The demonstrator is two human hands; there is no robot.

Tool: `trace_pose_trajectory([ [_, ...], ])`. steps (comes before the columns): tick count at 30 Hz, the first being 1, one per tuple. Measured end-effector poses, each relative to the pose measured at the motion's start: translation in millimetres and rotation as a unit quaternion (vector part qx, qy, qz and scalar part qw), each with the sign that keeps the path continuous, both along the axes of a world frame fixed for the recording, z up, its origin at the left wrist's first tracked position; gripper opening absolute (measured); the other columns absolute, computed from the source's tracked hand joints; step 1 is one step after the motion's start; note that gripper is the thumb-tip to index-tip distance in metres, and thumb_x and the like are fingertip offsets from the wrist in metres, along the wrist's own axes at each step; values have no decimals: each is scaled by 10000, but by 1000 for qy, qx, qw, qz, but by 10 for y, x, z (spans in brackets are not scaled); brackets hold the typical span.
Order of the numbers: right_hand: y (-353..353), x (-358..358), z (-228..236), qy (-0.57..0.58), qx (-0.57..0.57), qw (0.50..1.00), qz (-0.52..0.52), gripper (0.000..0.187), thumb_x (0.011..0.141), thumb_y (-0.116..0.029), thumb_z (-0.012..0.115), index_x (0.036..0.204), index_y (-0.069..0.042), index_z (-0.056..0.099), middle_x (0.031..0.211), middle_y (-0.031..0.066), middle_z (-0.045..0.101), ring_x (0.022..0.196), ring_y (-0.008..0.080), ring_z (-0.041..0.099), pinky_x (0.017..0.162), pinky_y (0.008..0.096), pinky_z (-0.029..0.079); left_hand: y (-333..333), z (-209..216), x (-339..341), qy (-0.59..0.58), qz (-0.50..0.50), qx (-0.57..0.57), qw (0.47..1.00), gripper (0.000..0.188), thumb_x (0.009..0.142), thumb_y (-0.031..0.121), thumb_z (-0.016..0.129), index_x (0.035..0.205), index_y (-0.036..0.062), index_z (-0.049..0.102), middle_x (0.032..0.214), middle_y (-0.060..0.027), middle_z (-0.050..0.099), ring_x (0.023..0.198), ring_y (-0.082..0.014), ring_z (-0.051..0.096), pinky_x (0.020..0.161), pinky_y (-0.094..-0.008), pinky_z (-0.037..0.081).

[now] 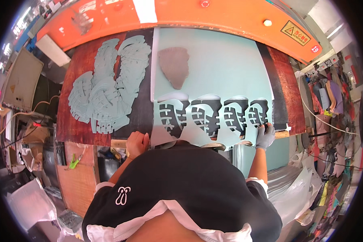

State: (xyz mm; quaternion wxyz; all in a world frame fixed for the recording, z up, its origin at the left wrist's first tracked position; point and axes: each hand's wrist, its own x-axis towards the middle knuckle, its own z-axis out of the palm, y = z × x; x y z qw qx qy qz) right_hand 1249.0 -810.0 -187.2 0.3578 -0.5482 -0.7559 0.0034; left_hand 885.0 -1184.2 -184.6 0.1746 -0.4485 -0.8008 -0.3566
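A pale aqua sheet [222, 60] lies over the dark board in front of me. Along its near edge runs a row of strap-shaped cut-outs, with the black surface showing through. My right hand [265, 138], in a grey glove with bare fingertips, grips the sheet's near right corner. Beside the near left corner is my bare left hand [137, 144], its fingers curled in; what they hold, if anything, is hidden. A heap of cut strap-like pieces [109, 86] in the same aqua sits to the left. A brownish, tapered flat shape [174, 66] shows on the sheet's upper left.
An orange machine beam [177, 14] spans the far side above the worn reddish board [78, 64]. At right hang many coloured pieces [330, 97] with a loose cable. Clear plastic sheeting [290, 185] lies at the lower right. Green-handled snips [74, 161] are at lower left.
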Motion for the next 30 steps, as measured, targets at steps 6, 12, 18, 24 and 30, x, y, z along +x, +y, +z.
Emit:
trace_pose_trajectory([
  [6, 44, -51, 39, 45, 42, 998, 31, 253, 743, -196, 617, 932, -29, 605, 937, 128, 621, 897, 332, 571, 811, 422, 441, 19, -112, 41, 24, 19, 17, 999, 277, 786, 93, 620, 570, 41, 453, 599, -110, 445, 573, -303, 471, 502, -412, 375],
  [12, 184, -91, -145, 46, 62, 993, 83, 228, 758, -225, 601, 908, -55, 620, 888, 132, 617, 846, 329, 575, 761, 431, 446, 64, -331, -5, 37, 53, 53, 996, 313, 836, 156, 589, 585, 26, 456, 608, -120, 465, 590, -310, 480, 534, -421, 389],
  [18, 664, -342, 730, 180, 138, 954, 195, 286, 892, -290, 477, 887, -26, 587, 852, 205, 593, 840, 400, 563, 736, 471, 434, 88, -519, -94, 27, 93, 57, 994, 361, 884, 217, 540, 586, 27, 466, 624, -139, 490, 626, -335, 500, 561, -442, 398],
  [24, 1189, -416, 1336, 284, 95, 911, 285, 309, 906, -256, 427, 872, 27, 544, 752, 206, 554, 709, 327, 537, 666, 388, 423, 129, -636, -107, 50, 153, 73, 984, 351, 876, 218, 540, 587, 29, 474, 621, -128, 493, 636, -325, 518, 551, -442, 412],
  [30, 967, 618, -2, 42, 98, 970, 217, 205, 861, -218, 499, 810, -43, 593, 820, 184, 586, 814, 343, 561, 731, 440, 439, 99, -596, -57, 100, 172, 98, 975, 316, 839, 177, 561, 571, 37, 469, 629, -129, 493, 642, -328, 520, 551, -442, 419],
])
